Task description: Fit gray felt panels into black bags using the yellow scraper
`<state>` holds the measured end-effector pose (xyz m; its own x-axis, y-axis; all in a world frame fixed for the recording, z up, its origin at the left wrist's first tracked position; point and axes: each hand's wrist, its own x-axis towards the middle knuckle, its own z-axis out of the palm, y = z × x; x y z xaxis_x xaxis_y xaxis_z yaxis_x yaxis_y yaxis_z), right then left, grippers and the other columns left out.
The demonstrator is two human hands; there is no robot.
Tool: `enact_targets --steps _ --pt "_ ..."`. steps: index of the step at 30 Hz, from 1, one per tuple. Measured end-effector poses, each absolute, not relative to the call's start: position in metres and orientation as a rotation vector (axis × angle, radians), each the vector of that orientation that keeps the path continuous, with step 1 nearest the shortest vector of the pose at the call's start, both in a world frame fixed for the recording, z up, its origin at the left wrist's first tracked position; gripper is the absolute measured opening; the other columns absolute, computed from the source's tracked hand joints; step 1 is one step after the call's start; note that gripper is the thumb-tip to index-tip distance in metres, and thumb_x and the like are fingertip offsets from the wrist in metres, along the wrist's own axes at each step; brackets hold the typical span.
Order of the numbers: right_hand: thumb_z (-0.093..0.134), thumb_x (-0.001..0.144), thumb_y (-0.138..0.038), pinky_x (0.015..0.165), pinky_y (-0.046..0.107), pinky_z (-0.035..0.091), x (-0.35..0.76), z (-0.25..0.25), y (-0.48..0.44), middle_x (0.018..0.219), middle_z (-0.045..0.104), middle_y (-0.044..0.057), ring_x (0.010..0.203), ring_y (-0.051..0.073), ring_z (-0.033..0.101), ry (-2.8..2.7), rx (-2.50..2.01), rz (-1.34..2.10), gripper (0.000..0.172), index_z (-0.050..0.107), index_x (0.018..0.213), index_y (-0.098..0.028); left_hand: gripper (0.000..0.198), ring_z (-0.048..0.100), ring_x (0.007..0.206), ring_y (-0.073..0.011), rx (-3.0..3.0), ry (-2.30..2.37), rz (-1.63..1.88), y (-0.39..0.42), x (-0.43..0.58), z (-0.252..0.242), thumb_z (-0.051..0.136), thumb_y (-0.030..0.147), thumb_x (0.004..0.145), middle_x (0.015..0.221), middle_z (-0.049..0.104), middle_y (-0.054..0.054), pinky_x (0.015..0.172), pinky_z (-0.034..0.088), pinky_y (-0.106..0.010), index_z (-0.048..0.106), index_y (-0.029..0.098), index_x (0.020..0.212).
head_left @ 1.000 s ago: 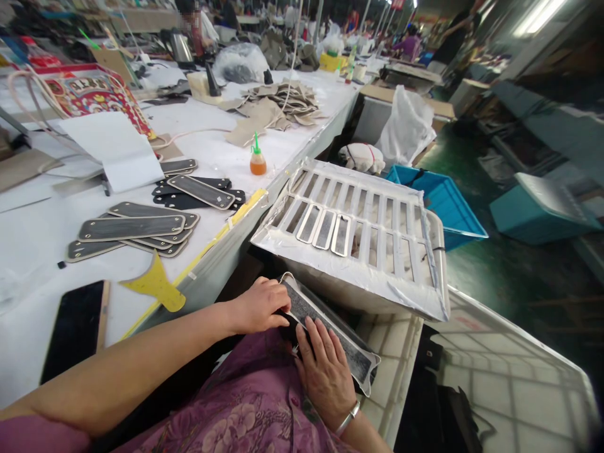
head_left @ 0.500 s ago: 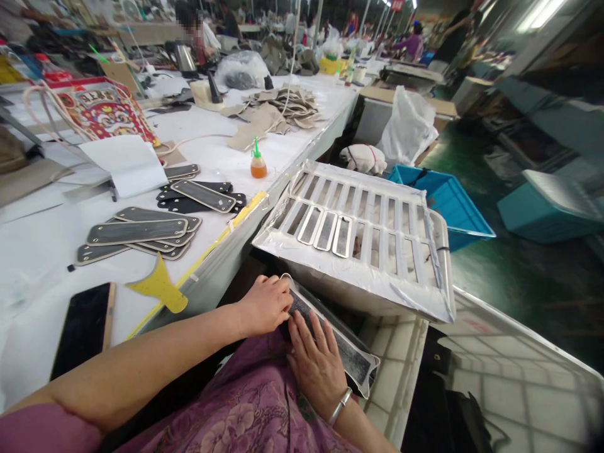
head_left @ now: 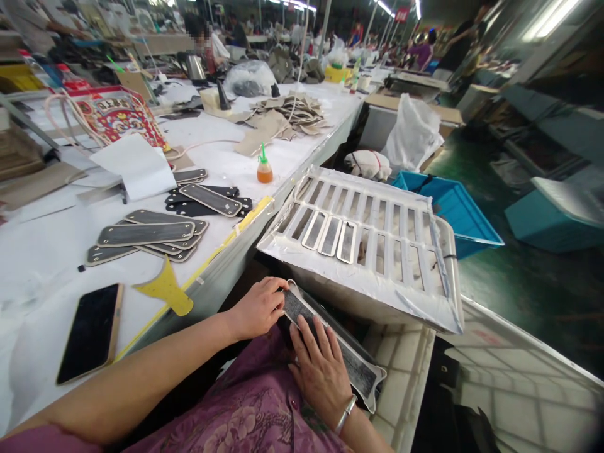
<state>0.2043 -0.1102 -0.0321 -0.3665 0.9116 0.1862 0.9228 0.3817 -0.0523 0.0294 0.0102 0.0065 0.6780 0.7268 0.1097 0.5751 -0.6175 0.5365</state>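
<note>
Across my lap lies a long dark grey panel (head_left: 359, 365) with a pale border and flared corners, slanting down to the right. My left hand (head_left: 258, 307) is at its upper left end, fingers curled and pinching the edge. My right hand (head_left: 321, 362) rests flat on the panel's middle with the fingers stretched out, covering part of it. Just beyond is a white slotted rack (head_left: 302, 248), where three small pale-edged grey strips (head_left: 329, 234) lie side by side. Black material shows under the panel's far edge, partly hidden.
On the white table (head_left: 226, 245) at left are stacked grey strips with rivets (head_left: 146, 234), a phone (head_left: 89, 333), a yellow piece (head_left: 167, 288) and a small orange-filled bottle (head_left: 264, 170). A blue crate (head_left: 465, 214) stands beyond the rack; a pale bin (head_left: 528, 377) is at lower right.
The view has shifted slightly, so the surroundings sit a little lower and further right. My left fingers have moved slightly at the panel's end; my right hand remains flat on it.
</note>
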Motion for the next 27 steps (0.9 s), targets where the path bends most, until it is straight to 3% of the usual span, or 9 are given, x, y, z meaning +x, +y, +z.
enact_targets --steps 7,11,13,21,27 --pt "0.048 0.083 -0.049 0.106 0.046 0.014 0.195 -0.028 -0.096 0.145 0.028 0.002 0.132 0.031 0.022 -2.496 -1.608 -0.054 0.065 0.031 0.138 -0.019 0.007 0.045 0.107 -0.0224 2.388 0.961 0.458 0.018 0.028 0.008 0.055 0.011 0.074 0.113 0.052 -0.006 0.094 0.038 -0.039 0.054 0.018 0.074" --pt "0.047 0.083 -0.050 0.106 0.045 0.016 0.192 -0.026 -0.090 0.146 0.026 0.002 0.133 0.031 0.020 -2.515 -1.600 -0.010 0.067 0.028 0.139 -0.019 0.046 0.042 0.114 -0.0208 2.188 0.916 0.610 0.020 0.019 0.000 0.059 0.010 0.071 0.121 0.045 -0.007 0.102 0.033 -0.038 0.047 0.020 0.114" --pt "0.047 0.083 -0.050 0.106 0.045 0.016 0.191 -0.026 -0.087 0.146 0.025 0.002 0.133 0.030 0.019 -2.524 -1.589 0.002 0.068 0.026 0.140 -0.019 0.057 0.042 0.117 -0.0201 2.064 0.948 0.632 0.019 0.015 -0.007 0.058 0.011 0.071 0.125 0.043 -0.008 0.103 0.033 -0.037 0.039 0.021 0.124" --pt "0.052 0.081 -0.049 0.106 0.046 0.019 0.183 -0.027 -0.076 0.147 0.024 0.004 0.133 0.032 0.018 -2.563 -1.575 -0.023 0.073 0.024 0.141 -0.017 0.055 0.046 0.116 -0.0216 1.788 0.993 0.639 0.021 0.014 -0.022 0.054 0.013 0.074 0.127 0.049 -0.008 0.098 0.037 -0.036 0.040 0.021 0.126" --pt "0.052 0.082 -0.040 0.105 0.045 0.019 0.205 -0.019 -0.096 0.144 0.031 0.002 0.132 0.030 0.024 -2.577 -1.594 -0.173 0.061 0.033 0.137 -0.021 0.056 0.047 0.114 -0.0215 1.708 0.974 0.611 0.016 0.017 -0.019 0.056 0.014 0.072 0.128 0.049 -0.007 0.097 0.037 -0.038 0.040 0.020 0.125"
